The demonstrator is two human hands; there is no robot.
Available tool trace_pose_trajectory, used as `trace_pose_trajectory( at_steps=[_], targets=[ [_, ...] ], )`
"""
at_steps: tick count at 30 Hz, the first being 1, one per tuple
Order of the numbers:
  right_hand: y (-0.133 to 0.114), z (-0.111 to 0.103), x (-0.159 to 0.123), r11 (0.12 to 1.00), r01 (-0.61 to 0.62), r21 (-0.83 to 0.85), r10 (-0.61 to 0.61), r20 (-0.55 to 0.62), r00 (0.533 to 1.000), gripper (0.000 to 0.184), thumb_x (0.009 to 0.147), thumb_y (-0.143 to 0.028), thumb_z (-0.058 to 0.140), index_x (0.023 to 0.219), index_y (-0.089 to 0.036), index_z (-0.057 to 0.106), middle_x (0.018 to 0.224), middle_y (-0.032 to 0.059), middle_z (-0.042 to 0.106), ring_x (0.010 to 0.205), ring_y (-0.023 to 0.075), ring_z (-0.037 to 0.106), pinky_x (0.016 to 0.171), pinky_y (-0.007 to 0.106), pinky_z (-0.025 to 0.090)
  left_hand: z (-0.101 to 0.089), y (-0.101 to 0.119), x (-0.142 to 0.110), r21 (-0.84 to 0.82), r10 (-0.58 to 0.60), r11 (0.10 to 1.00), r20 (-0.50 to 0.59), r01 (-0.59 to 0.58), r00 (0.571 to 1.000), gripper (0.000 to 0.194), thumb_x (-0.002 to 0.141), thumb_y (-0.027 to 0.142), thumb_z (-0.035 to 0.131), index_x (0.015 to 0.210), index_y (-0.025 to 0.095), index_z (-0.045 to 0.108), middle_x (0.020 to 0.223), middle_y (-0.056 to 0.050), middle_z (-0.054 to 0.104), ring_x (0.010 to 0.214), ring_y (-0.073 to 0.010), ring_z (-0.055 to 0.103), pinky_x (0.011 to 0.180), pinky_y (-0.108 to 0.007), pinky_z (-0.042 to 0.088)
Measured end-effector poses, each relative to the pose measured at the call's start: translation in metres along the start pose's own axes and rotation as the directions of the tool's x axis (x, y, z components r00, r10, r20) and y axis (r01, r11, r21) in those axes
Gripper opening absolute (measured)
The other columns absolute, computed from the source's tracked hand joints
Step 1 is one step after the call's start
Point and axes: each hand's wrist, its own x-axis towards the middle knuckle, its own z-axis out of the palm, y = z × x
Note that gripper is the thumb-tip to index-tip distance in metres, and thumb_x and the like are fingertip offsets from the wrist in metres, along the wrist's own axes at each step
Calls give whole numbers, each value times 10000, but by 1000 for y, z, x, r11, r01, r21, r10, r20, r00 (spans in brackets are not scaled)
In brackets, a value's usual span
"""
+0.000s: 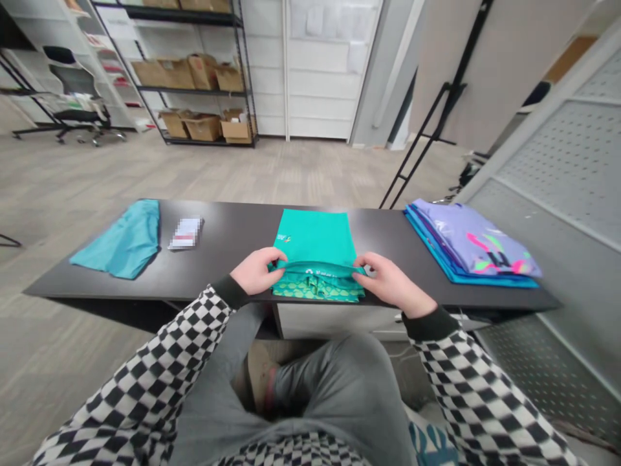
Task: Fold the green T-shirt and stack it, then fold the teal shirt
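Pinching teal bag [317, 236] w/ 2 hands [259, 270] [385, 279], open end pointing nearside, long axis front-to-back

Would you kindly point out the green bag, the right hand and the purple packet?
Green bag [317, 236]: head view, flat upper face.
Right hand [390, 279]: head view, back of the hand.
Purple packet [466, 234]: head view, top face.

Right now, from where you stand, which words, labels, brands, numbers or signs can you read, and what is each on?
No whole word is readable.
Green bag: white print near its left edge and across its near part, too small to read.
Purple packet: a dark mark like "M", perhaps only part of the design.
Small white item: pixelated, unreadable.
Papers on the white cabinet: too blurred.
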Motion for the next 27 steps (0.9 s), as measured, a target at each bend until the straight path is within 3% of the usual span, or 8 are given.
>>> trace_pose_trajectory(
  at_steps=[3, 7, 10, 12, 14, 17, 21, 27],
  targets=[
    [-11, -6, -42, 995, 23, 97, -30, 65, 997, 159, 996, -399, 735, 1062, -261, 778, 1160, 64, 846, 1067, 273, 783, 1001, 412, 596, -10, 12, -37, -60, 138, 989, 55, -135, 989, 140, 950, 233, 644, 1011, 226, 769, 1010, -59, 802, 958, -231, 739, 937, -380, 594],
    [-14, -10, -77, 996, 13, 87, -26, 158, 987, 231, 1059, -469, 712, 1049, -263, 817, 1073, 61, 866, 999, 277, 814, 943, 406, 628, -16, 17, -65, -63, 215, 976, 102, -209, 971, 160, 1019, 246, 641, 952, 246, 787, 950, -53, 818, 935, -228, 746, 971, -399, 589],
    [-17, -7, -58, 1000, -11, -2, 11, -20, 1000, 320, 1109, -492, 617, 1110, -249, 825, 1082, 92, 864, 1002, 295, 815, 948, 427, 639, -16, 8, -40, -27, 141, 989, -42, -143, 989, 247, 1079, 326, 591, 1006, 232, 807, 1024, -83, 831, 1000, -246, 754, 1007, -419, 601],
    [-22, 3, -32, 997, 3, -72, -11, -114, 993, 385, 1129, -488, 557, 1241, -229, 818, 1219, 138, 854, 1136, 324, 805, 1065, 472, 621, -12, -2, -7, 23, 106, 994, -67, -105, 992, 322, 1095, 392, 567, 1152, 210, 826, 1205, -123, 839, 1165, -276, 763, 1130, -458, 578],
    [-29, 21, -8, 986, 20, -164, -36, -94, 995, 507, 1144, -483, 497, 1463, -181, 748, 1489, 203, 764, 1388, 369, 721, 1222, 533, 543, -3, -12, 25, 98, 63, 993, 9, -63, 998, 472, 1100, 446, 550, 1407, 172, 780, 1491, -173, 763, 1420, -317, 692, 1287, -500, 485],
    [-38, 55, 9, 946, 1, -324, 30, 93, 995, 741, 1153, -572, 450, 1731, -111, 512, 1807, 246, 455, 1680, 456, 431, 1345, 653, 388, 13, -21, 51, 257, -64, 966, 217, 7, 974, 700, 1122, 519, 510, 1720, 156, 552, 1812, -191, 467, 1701, -382, 422, 1405, -591, 309],
    [-39, 80, 1, 902, 16, -432, 87, 219, 972, 856, 1157, -717, 378, 1807, -161, 408, 1892, 197, 280, 1749, 484, 262, 1383, 729, 252, 29, -23, 41, 417, -142, 909, 314, -2, 939, 813, 1144, 629, 455, 1831, 204, 368, 1906, -165, 234, 1777, -420, 217, 1420, -662, 198],
    [-21, 61, 3, 912, 139, -386, -9, 321, 947, 896, 1154, -750, 376, 1826, -157, 372, 1893, 197, 253, 1762, 449, 241, 1407, 689, 221, 39, -12, 20, 461, -232, 881, 230, 104, 945, 844, 1146, 701, 384, 1839, 221, 356, 1919, -169, 187, 1781, -429, 197, 1421, -668, 167]
  ],
)
